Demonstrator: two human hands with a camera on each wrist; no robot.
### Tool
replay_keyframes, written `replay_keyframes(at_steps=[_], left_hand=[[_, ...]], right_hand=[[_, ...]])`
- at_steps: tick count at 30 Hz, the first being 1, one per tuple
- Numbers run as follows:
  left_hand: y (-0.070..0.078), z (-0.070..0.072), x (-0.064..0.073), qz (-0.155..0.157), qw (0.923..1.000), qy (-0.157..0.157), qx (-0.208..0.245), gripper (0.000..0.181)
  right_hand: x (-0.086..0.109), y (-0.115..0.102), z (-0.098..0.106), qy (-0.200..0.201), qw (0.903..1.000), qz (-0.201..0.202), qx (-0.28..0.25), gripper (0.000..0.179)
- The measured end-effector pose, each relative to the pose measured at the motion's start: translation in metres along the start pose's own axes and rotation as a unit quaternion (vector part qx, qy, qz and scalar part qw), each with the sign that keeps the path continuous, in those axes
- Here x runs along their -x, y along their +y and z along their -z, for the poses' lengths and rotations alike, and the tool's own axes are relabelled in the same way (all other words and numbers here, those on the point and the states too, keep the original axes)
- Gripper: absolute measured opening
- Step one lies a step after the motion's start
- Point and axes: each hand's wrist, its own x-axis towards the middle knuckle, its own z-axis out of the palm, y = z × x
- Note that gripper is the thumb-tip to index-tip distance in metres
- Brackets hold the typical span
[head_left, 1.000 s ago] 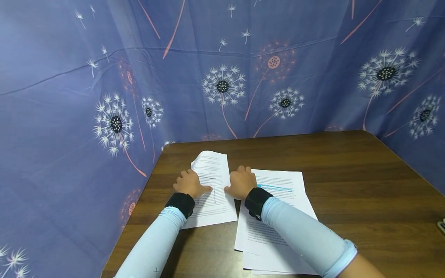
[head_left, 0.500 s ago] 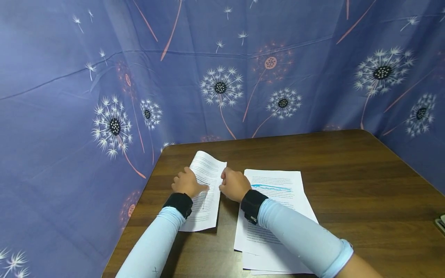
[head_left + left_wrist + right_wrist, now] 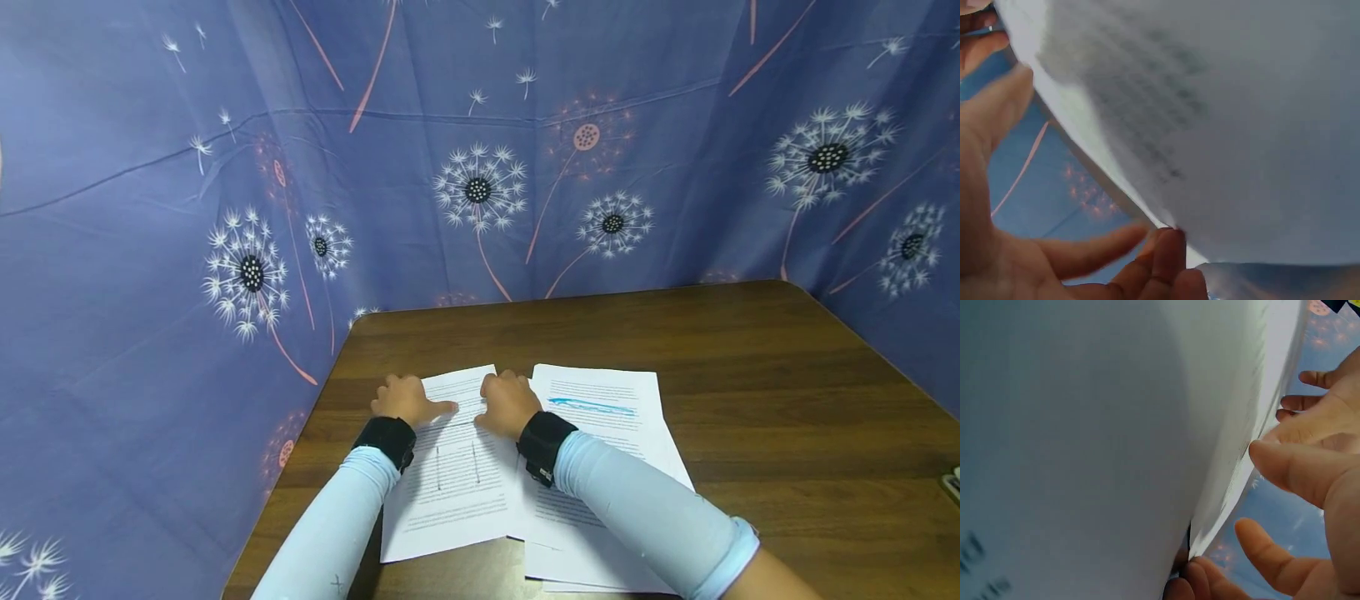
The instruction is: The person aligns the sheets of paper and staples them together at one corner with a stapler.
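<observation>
Printed sheets of paper (image 3: 450, 500), with dark pen strokes on the top page, are in front of me in the head view. My left hand (image 3: 405, 402) grips their left edge, its thumb lying over the page. In the left wrist view, the left hand's curled fingers (image 3: 1169, 256) meet the paper's edge. My right hand (image 3: 510, 406) holds the upper right edge of the same sheets. From the right wrist, the fingers (image 3: 1200, 581) of that hand show at the edge, with the thumb (image 3: 1291, 464) against it. Large pale paper (image 3: 1085, 437) fills much of both wrist views.
A second pile of printed pages (image 3: 600, 387), marked with blue strokes, lies to the right, partly under my right forearm. Everything rests on a brown wooden table (image 3: 787, 417). A blue dandelion-print cloth (image 3: 390, 208) hangs behind. A small object (image 3: 952, 483) is cut off at the right edge.
The sheets on the left were curled and tilted half a second ago; now they lie flatter, lower and nearer, showing the pen strokes. The right hand has shifted slightly; the left hand barely moved.
</observation>
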Motion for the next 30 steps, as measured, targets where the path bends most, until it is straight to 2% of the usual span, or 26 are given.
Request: replay_keyframes(at_steps=[4,7,16,21,27,30], left_hand=[[0.003,-0.002,0.004,-0.01,0.9996,-0.006,-0.026,0.093],[0.007,0.0,0.006,-0.013,0.9995,-0.008,-0.028,0.091],[0.017,-0.003,0.006,-0.026,0.9992,-0.002,-0.029,0.08],[0.017,-0.008,0.005,-0.03,0.9991,0.007,-0.029,0.078],[0.015,-0.009,0.007,-0.028,0.9995,0.01,-0.006,0.076],[0.013,-0.01,0.007,-0.024,0.9996,0.01,0.011,0.083]], right_hand=[[-0.001,-0.001,-0.002,-0.007,0.9991,0.003,0.041,0.037],[0.0,-0.005,0.0,-0.013,0.9989,0.005,0.046,0.037],[0.003,-0.002,-0.001,-0.012,0.9997,0.013,0.017,0.041],[0.005,-0.001,-0.002,-0.004,0.9998,0.016,-0.006,0.045],[0.009,-0.007,0.006,-0.005,0.9981,0.034,-0.051,0.046],[0.014,-0.012,0.012,-0.012,0.9958,0.046,-0.078,0.048]])
